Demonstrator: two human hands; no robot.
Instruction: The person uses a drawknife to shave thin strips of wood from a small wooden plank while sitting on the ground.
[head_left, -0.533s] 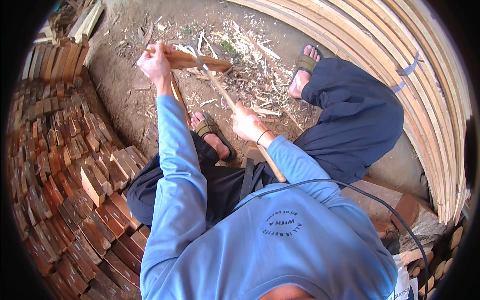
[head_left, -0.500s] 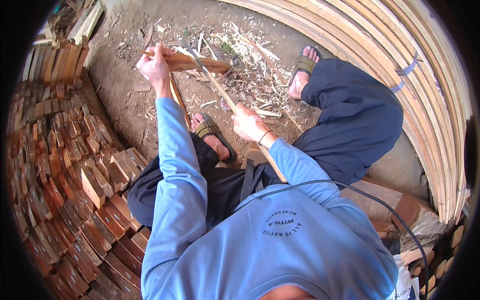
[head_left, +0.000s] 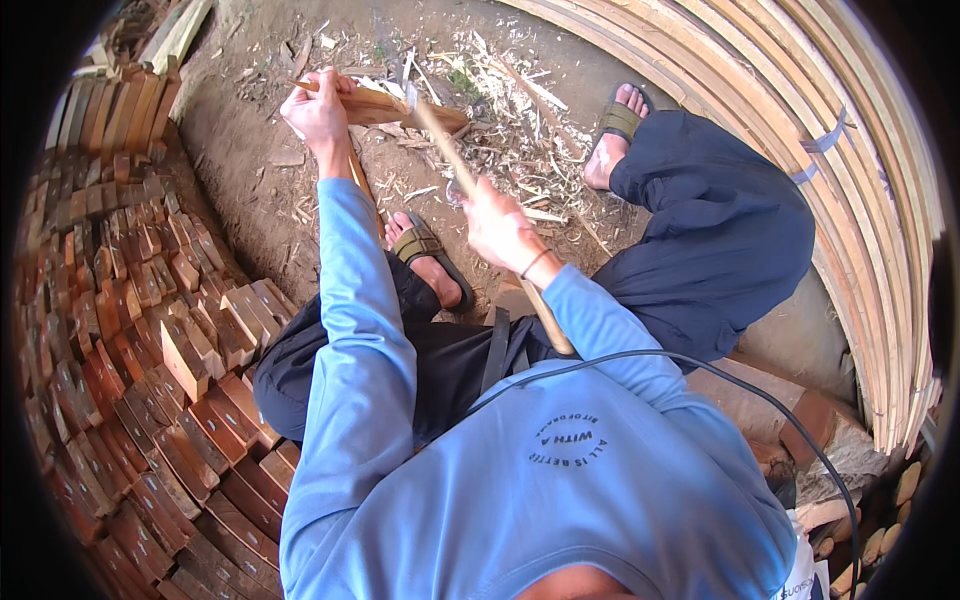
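Observation:
My left hand [head_left: 318, 110] is closed around one end of a wooden piece [head_left: 375, 105], which points off to the right above the ground. My right hand [head_left: 500, 225] grips a long-handled knife [head_left: 448, 150] partway along its pale wooden handle. The handle's rear end reaches back to my lap. Blurred by motion, the metal blade meets or crosses the wooden piece right of my left hand; whether it touches, I cannot tell. A narrow upright length of wood [head_left: 361, 176] shows below the piece, partly hidden by my left forearm.
Wood shavings [head_left: 500, 90] litter the dirt beyond my hands. Stacked cut wooden blocks [head_left: 130, 330] fill the left side. Long curved planks [head_left: 760, 90] line the right. My sandalled feet [head_left: 432, 268] flank the work area, and a black cable [head_left: 740, 385] crosses my shirt.
The knife's blade end has swung and is now blurred near the wooden piece. My right hand has shifted slightly right. The left hand keeps its grip on the wood.

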